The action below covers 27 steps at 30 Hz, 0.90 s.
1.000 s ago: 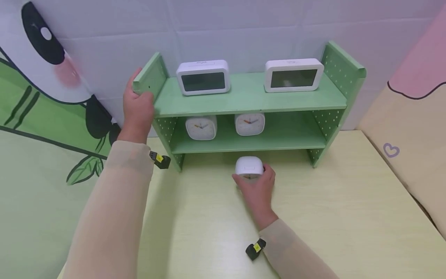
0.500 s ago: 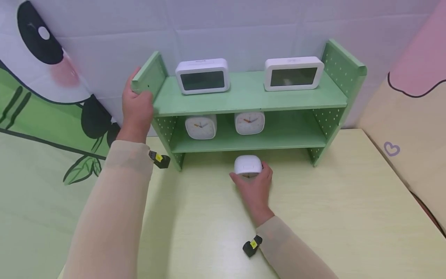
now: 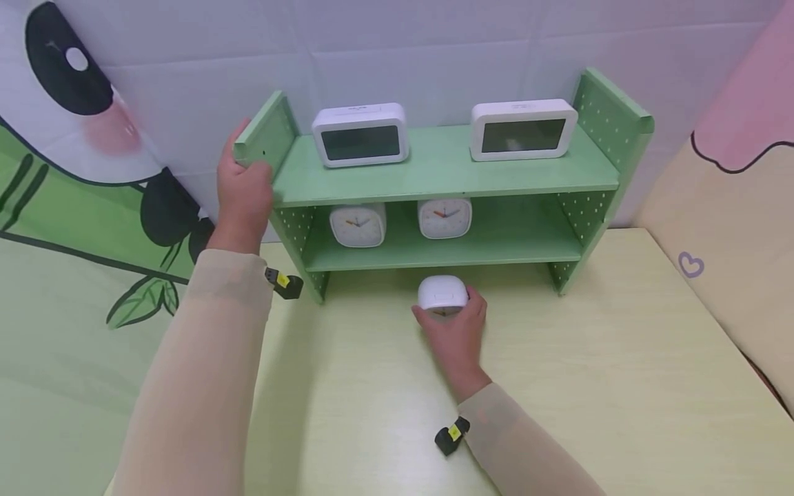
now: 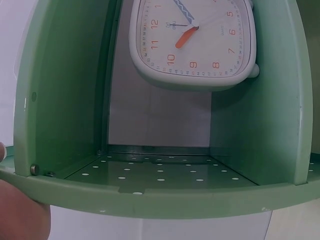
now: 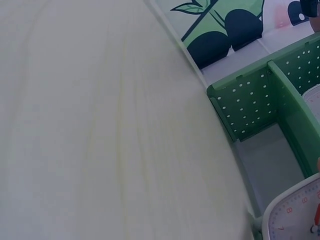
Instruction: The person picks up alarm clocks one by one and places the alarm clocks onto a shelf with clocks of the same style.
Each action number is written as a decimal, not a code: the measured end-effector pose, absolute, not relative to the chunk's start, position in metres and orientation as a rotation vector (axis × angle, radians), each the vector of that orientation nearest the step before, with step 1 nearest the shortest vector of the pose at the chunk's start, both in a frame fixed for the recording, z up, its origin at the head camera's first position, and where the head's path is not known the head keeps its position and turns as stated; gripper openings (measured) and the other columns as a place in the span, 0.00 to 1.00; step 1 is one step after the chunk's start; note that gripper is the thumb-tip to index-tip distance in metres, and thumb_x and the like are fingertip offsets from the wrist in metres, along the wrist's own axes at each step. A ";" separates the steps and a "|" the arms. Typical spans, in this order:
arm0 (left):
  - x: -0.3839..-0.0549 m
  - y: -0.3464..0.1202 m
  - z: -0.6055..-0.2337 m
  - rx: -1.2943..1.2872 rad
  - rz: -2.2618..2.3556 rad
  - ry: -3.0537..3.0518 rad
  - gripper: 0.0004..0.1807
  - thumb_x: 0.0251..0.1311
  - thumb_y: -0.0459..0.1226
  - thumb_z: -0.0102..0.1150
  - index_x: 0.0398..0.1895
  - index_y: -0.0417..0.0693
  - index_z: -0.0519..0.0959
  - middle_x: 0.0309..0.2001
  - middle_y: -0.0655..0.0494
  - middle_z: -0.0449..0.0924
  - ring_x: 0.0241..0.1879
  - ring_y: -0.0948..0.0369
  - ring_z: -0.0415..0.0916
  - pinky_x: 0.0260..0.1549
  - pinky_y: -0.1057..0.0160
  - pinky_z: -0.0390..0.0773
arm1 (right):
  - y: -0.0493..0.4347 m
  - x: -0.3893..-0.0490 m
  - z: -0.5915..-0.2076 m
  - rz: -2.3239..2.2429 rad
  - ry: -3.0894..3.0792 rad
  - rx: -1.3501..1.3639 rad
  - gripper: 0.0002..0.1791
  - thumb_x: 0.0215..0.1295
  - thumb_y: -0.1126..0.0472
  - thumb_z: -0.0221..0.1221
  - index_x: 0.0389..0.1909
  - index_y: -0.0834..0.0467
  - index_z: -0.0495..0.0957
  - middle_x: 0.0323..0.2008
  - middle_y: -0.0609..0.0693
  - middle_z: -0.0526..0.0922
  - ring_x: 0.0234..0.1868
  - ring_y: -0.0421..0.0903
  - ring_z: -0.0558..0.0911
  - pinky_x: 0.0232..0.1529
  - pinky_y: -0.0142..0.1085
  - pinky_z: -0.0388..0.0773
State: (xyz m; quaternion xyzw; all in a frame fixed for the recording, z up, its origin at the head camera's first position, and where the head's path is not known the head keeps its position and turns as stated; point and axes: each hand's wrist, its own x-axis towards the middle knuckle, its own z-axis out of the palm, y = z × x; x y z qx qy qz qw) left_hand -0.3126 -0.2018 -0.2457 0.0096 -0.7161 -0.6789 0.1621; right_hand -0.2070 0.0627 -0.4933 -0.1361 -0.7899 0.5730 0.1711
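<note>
My left hand [image 3: 245, 200] grips the upper front edge of the green shelf's [image 3: 446, 180] left side panel, its thumb in front. In the left wrist view, part of that hand shows at the lower left corner. With thumb and fingers on opposite sides, my right hand [image 3: 457, 341] holds a small white alarm clock [image 3: 442, 292] at the table, below the lower board's front edge. The hand hides most of its dial in the head view; part of the dial face [image 5: 295, 215] shows in the right wrist view. Two similar alarm clocks, a left one [image 3: 358, 226] and a right one [image 3: 444, 218], stand on the lower board.
On the top board stand two white digital clocks with dark screens, one at left [image 3: 361, 138] and one at right [image 3: 524, 132]. The shelf's perforated right panel [image 3: 611, 124] rises beside them. A pale wooden table [image 3: 651, 358] extends toward me, with a printed cloth [image 3: 422, 62] behind.
Almost nothing differs. The right hand and its alarm clock shift very slightly in view, along with a small camera drift; both hands keep their holds.
</note>
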 end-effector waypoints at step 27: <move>-0.317 -0.204 -0.247 0.029 -1.966 -2.033 0.43 0.64 0.24 0.35 0.79 0.71 0.60 0.73 0.58 0.63 0.69 0.56 0.61 0.67 0.53 0.64 | 0.097 -0.188 -0.460 1.715 -2.176 -0.371 0.60 0.48 0.47 0.80 0.74 0.60 0.55 0.67 0.59 0.62 0.62 0.57 0.68 0.61 0.56 0.69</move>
